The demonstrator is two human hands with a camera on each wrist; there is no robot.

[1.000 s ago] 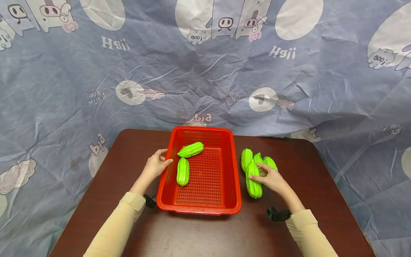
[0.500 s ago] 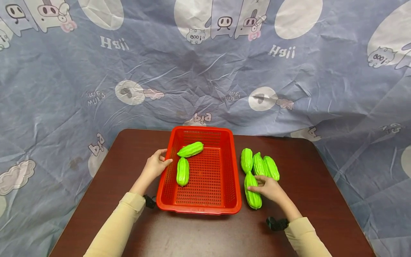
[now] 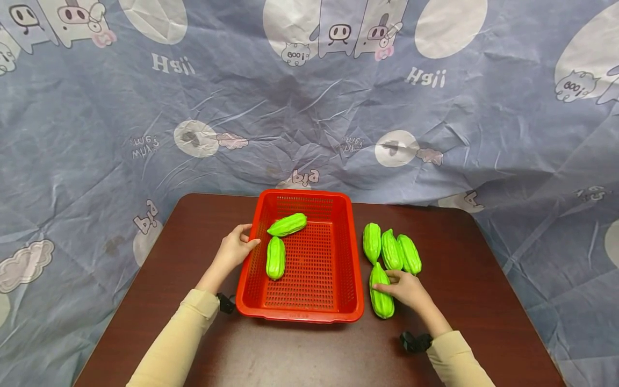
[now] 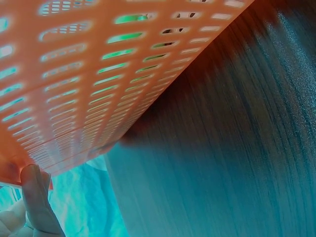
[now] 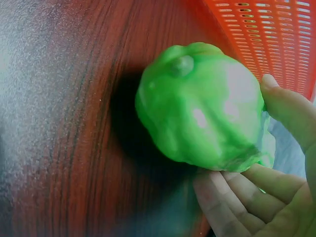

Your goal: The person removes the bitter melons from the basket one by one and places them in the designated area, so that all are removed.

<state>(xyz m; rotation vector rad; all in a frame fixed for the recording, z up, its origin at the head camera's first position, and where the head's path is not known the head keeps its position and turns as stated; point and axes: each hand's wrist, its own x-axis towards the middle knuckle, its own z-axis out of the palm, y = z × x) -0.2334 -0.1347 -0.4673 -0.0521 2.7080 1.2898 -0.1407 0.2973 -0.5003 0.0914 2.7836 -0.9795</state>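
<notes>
My right hand point(image 3: 408, 290) holds a green, ridged bitter melon point(image 3: 382, 302) just right of the basket, thumb on one side and fingers on the other. In the right wrist view the blunt end of this bitter melon point(image 5: 202, 108) faces the camera, over the table. My left hand point(image 3: 232, 250) grips the left rim of the red plastic basket point(image 3: 300, 316), thumb over the edge. From the left wrist, the slotted outer wall of the basket point(image 4: 64, 118) shows close up. Inside the basket lie two bitter melons, one slanted point(image 3: 289, 224) and one lengthwise point(image 3: 275, 259).
Three more bitter melons lie side by side behind my right hand: a left one point(image 3: 372, 242), a middle one point(image 3: 391, 251) and a right one point(image 3: 410, 255). Everything stands on a dark brown table point(image 3: 290, 355). A patterned blue-grey cloth point(image 3: 309, 107) hangs behind it.
My right hand has drawn its bitter melon towards me, away from the other three, slowing in the last half second. My left hand and the basket have stayed put.
</notes>
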